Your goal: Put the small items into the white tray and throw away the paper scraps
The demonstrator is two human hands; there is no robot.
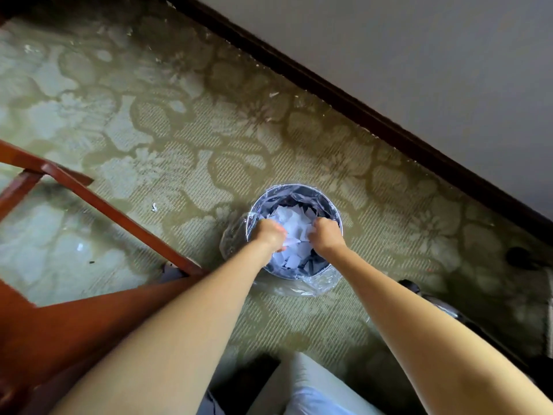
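Paper scraps (pixel 294 226) look light and flimsy, best bunched; left grip (pixel 270 232) at 9 o'clock of the waste bin (pixel 299 187), right grip (pixel 326 235) at 3, both clutch handfuls.

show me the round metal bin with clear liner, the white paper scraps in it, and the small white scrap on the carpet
round metal bin (pixel 299 185): head view, far rim
white paper scraps (pixel 294 223): head view, top of pile
small white scrap (pixel 154 207): head view, its middle
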